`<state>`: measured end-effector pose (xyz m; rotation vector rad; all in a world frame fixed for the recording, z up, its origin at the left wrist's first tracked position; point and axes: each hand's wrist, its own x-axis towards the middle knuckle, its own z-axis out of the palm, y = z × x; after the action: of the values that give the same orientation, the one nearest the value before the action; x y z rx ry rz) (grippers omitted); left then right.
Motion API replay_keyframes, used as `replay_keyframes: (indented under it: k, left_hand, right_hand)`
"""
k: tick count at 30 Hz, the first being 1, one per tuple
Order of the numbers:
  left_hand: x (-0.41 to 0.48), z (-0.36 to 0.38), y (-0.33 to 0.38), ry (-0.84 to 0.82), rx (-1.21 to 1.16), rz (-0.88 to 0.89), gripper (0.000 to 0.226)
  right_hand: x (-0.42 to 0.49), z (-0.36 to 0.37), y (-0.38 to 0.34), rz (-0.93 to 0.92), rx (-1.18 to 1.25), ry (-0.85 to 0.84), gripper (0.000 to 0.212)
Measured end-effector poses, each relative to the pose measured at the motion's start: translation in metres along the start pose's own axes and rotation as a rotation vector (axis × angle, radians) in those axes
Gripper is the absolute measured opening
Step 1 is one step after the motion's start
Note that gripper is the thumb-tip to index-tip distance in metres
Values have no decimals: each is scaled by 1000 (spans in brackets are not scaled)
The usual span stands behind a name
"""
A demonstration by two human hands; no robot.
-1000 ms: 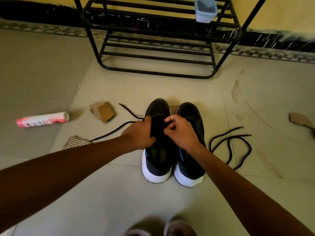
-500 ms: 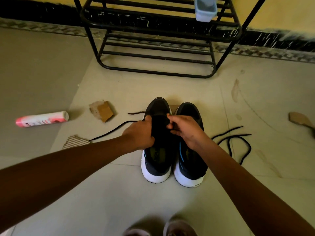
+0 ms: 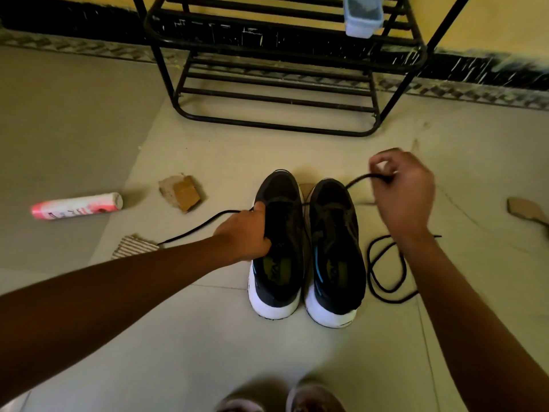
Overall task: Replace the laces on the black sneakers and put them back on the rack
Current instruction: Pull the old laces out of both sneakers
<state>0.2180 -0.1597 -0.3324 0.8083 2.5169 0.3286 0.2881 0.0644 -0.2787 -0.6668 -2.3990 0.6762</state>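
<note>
Now the right hand (image 3: pixel 401 194) is pinching the lace (image 3: pixel 358 178) out to the right of the left sneaker (image 3: pixel 279 191), which the left hand (image 3: pixel 243 233) is gripping by its side on the floor (image 3: pixel 208 337), toes pointing toward the rack (image 3: pixel 267 124).

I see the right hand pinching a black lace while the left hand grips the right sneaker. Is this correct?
Not quite. The left hand grips the left sneaker, as the head view shows. The right hand does pinch the black lace.
</note>
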Motion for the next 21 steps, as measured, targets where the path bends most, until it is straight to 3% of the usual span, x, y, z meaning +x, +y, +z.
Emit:
replay_keyframes:
  k: [2, 4, 9, 14, 16, 18, 21]
  left_hand:
    - [0, 0, -1, 3, -14, 3, 46]
    - [0, 0, -1, -5, -38, 9, 48]
    - [2, -8, -5, 0, -59, 14, 55]
    - [4, -7, -10, 91, -222, 101, 40]
    - [7, -5, -8, 166, -284, 95, 30]
    - [11, -4, -6, 202, -276, 93, 24]
    - [18, -3, -5, 178, -285, 82, 17]
  right_hand:
    - [15, -11, 10, 196, 224, 153, 11]
    - [27, -22, 24, 316, 220, 128, 16]
    - [11, -16, 22, 229, -185, -673, 55]
    - [-40, 15, -30, 1, -4, -948, 39]
    - [-56, 30, -39, -71, -106, -984, 37]
    - [-68, 42, -39, -168, -284, -912, 39]
    - [-75, 51, -34, -187, -297, -831, 26]
